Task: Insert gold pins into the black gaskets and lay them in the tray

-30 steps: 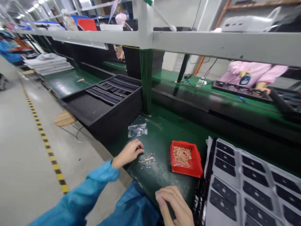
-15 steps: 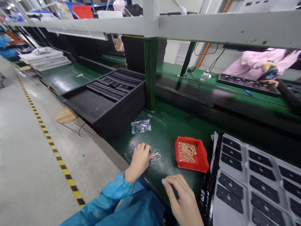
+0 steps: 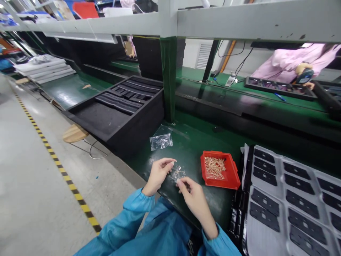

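Note:
Between my hands is a small clear plastic bag (image 3: 179,172) with several thin, pale pieces showing in it. Thumb and fingers of my left hand (image 3: 157,175) are pinched at its left edge; a tiny pale tip shows at the fingertips, too small to name. My right hand (image 3: 192,195) pinches the bag's near edge between thumb and forefinger. To the right, a red tray (image 3: 231,177) holds a heap of thin tan sticks (image 3: 214,167). Another clear plastic bag (image 3: 161,141) lies crumpled on the green table (image 3: 190,137), beyond my left hand.
A large black box (image 3: 138,117) with slotted black pieces stands at the left. At the right is a translucent tray (image 3: 266,236) of flat black parts. A green post (image 3: 168,78) rises behind. Across the bench, a person in pink (image 3: 287,60) holds a dark handheld device.
My right hand has moved left and forward to the small bag, its fingers closing on the near edge. My left fingers have shifted slightly up. The view has tilted a little.

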Available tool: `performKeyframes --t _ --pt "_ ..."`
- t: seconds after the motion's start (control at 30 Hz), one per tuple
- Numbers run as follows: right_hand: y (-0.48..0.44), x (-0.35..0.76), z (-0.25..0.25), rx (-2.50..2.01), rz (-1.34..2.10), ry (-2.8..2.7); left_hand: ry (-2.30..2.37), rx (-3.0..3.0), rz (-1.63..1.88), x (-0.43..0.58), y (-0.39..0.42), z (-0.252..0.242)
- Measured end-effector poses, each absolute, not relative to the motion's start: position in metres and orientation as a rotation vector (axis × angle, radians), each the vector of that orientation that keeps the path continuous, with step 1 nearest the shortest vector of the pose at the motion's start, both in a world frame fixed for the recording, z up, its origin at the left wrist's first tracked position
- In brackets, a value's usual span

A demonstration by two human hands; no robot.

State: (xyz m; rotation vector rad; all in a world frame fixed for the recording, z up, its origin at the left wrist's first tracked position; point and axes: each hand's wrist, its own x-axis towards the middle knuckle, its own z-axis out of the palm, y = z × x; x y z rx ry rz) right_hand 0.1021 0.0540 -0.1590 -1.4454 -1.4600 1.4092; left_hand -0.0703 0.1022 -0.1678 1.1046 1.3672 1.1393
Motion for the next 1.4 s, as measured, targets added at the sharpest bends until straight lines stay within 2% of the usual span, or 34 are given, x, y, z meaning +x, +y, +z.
performKeyframes --t 0.3,0.77,1.23,1.4 --pt "0.072 0.082 -0.163 -1.288 1.748 -1.156 1.155 0.902 1.214 -0.078 0.108 -0.162" --pt "0.074 0.064 -0.150 -1.007 1.898 -0.703 0.766 0.592 1.145 -0.069 0.109 -0.165" --pt "0.072 0.068 -0.147 -1.036 1.864 -0.682 0.760 0.590 1.068 -0.070 0.104 -0.164" --pt "0.067 0.083 -0.154 -1.228 1.648 -0.728 1.342 0.873 1.309 -0.069 0.090 -0.158"
